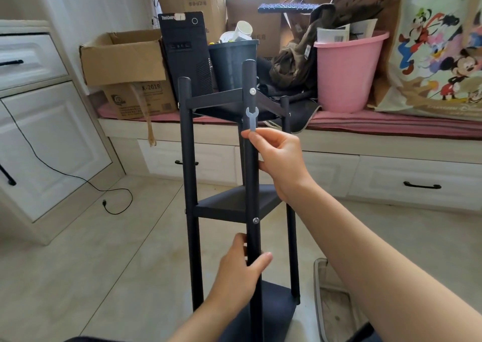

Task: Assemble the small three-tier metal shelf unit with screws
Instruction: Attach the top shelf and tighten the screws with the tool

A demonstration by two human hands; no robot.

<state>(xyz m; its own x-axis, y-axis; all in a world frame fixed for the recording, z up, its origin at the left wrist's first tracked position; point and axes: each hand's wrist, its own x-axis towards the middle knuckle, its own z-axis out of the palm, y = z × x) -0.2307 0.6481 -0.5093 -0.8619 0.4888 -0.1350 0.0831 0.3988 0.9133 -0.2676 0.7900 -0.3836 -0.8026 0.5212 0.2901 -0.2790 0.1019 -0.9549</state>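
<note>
The black three-tier metal shelf unit (234, 206) stood upright on the tile floor, dead centre. Left hand (241, 271) was wrapped around the near post (251, 174) at 6 o'clock, and the right hand (280, 159) pinched a small flat pale-blue spanner (251, 118) just below the top silver screw (252, 91) at 12. Best bet, I'd say: keep that post braced, seat the spanner squarely, then use short turns.

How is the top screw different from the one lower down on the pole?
The top screw sits at the top shelf and looks brighter, nearly white; the lower screw sits at the middle shelf and looks greyer. The wrench points toward the top screw. Both sit on the same pole.
</note>
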